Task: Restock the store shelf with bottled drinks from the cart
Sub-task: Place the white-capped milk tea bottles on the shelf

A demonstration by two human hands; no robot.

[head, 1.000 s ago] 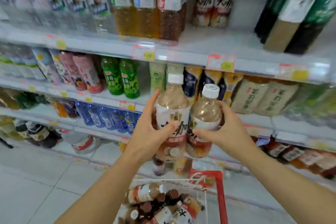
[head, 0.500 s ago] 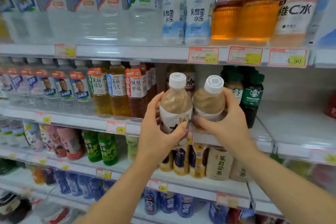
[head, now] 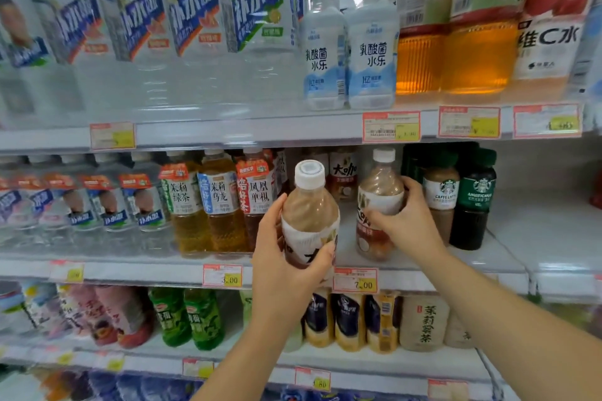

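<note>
My right hand [head: 407, 221] is wrapped round a coffee bottle [head: 379, 202] just inside the shelf [head: 482, 262] front edge, beside the Starbucks bottles [head: 475, 198]; can't tell if it's down yet. My left hand [head: 286, 257] grips a second bottle [head: 309, 215] out in front of that edge. So I reckon both are yet to be placed, and the cart's out of view.

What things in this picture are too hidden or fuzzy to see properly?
Head view:
- Label on the left hand's milky brown bottle: fingers cover part of it.
- Price tag under the amber bottles: blurred print.
- Blue bottles at the bottom: cut off by the frame edge.
- Cart: out of frame.
</note>
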